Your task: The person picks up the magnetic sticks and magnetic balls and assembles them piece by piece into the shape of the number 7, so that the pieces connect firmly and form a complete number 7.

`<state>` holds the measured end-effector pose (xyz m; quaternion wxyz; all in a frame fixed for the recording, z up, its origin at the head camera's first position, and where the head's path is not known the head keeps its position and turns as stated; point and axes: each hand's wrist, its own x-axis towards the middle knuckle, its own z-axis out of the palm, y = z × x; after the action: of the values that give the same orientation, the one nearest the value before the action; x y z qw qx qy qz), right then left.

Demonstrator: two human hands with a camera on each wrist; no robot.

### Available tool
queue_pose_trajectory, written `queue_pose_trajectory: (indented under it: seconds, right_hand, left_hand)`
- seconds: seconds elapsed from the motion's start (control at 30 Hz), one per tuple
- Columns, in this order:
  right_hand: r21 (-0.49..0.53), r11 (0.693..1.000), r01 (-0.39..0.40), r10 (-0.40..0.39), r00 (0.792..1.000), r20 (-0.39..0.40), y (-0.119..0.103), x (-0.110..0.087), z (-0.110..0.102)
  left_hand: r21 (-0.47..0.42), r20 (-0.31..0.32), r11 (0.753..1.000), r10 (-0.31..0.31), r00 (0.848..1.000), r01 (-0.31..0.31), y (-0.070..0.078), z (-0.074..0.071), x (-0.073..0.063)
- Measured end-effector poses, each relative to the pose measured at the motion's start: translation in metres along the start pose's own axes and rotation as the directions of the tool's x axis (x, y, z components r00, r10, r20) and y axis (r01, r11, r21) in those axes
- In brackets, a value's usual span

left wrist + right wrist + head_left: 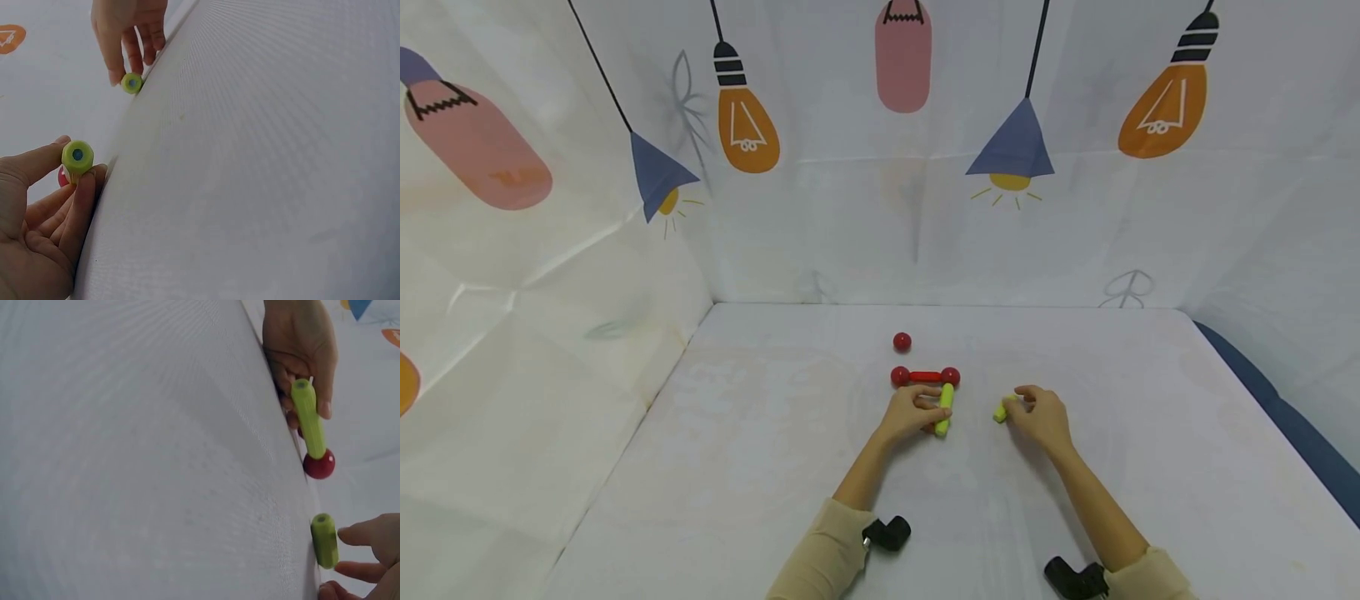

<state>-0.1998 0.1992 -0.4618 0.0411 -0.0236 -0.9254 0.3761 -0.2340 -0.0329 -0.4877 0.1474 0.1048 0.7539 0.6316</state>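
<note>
My left hand (912, 414) pinches a yellow-green ribbed rod (946, 408) between thumb and fingers. The rod's far end meets a red ball (951, 376), best seen in the right wrist view. That ball is joined by a short red rod (925, 377) to a second red ball (900, 377). Over to the right, my right hand (1042, 419) is at another yellow-green rod (324, 541) lying on the table. In the right wrist view its thumb and fingertips are right at the rod's upper side, slightly spread, and a hole shows in the rod's end.
A loose red ball (902, 342) lies beyond the joined pieces. The white table (737, 467) meets patterned sheeting (850, 225) at the back and left. Something dark blue (1277, 400) borders the right edge. Black wrist devices (887, 533) stick out by both sleeves.
</note>
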Motion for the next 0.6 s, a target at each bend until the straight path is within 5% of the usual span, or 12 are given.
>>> queue_pose_trajectory:
  seconds: [0.6]
  right_hand:
    - [-0.015, 0.996, -0.090, 0.091, 0.995, 0.051, -0.012, 0.003, 0.000]
  left_hand:
    - [0.017, 0.003, 1.000, 0.007, 1.000, -0.008, 0.002, 0.000, -0.001]
